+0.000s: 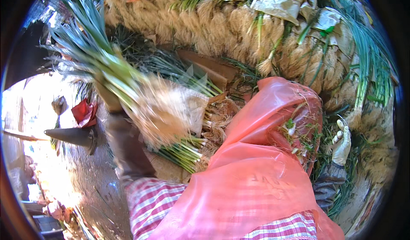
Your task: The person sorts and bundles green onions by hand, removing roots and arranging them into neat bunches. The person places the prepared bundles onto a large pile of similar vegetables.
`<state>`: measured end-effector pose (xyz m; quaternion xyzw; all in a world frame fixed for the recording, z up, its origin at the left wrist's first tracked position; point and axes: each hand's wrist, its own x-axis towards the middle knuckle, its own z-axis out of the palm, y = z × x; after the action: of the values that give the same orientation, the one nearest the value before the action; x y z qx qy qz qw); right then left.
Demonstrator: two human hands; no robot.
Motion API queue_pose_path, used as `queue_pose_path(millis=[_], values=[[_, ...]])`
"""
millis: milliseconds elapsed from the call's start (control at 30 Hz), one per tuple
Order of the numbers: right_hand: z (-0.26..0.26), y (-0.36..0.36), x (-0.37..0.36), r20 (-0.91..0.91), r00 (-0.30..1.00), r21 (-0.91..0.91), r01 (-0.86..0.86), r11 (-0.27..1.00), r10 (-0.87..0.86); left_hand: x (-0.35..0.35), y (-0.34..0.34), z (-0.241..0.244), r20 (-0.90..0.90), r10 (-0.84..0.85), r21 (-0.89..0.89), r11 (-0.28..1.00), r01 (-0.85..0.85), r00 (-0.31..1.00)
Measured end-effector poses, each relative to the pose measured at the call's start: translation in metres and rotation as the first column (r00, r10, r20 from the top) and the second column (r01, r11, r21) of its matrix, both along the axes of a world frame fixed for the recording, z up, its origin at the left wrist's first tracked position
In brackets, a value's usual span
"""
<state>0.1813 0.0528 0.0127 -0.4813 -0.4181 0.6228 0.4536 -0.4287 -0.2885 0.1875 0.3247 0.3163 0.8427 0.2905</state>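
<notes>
A large bundle of green onions with long leaves and pale, hairy roots is raised at the left, blurred by motion. Behind it is my left hand, gloved and closed on the bundle, its fingers mostly hidden. My right hand, in a pale glove with a dark sleeve, rests at the right with fingers partly curled; nothing shows in it. Between the arms, more green onions lie with their roots towards me, partly beside a sheet of tan paper. A red plastic apron covers my lap, with root scraps on it.
A long piled row of green onions, roots outward, curves across the top, with paper sheets on it. Loose green onions hang at the right. A dark cone-shaped object and a red scrap lie at the left.
</notes>
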Motion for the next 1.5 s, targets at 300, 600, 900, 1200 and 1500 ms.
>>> queue_pose_path(millis=[300,600,900,1200,1500], values=[[-0.018,0.009,-0.001,0.284,0.955,-0.088,-0.056,0.995,0.079,0.184,-0.2,-0.445,0.574,0.71,-0.659,0.696,-0.285,0.408],[0.009,-0.003,-0.014,0.326,0.945,-0.095,0.024,0.995,0.008,0.136,-0.203,-0.415,0.67,0.54,-0.636,0.771,0.019,0.509],[-0.008,0.058,0.048,0.401,0.909,0.286,-0.009,0.958,-0.111,0.055,0.052,-0.31,-0.309,0.492,-0.695,0.467,-0.546,0.814],[0.041,0.203,0.055,0.898,-0.026,0.432,-0.131,0.892,-0.439,0.236,0.353,-0.182,-0.145,-0.198,-0.465,0.878,0.11,0.969],[0.029,0.134,-0.009,0.494,0.852,0.395,-0.043,0.918,-0.173,0.403,0.404,-0.206,0.362,-0.818,-0.335,0.334,0.881,0.448]])
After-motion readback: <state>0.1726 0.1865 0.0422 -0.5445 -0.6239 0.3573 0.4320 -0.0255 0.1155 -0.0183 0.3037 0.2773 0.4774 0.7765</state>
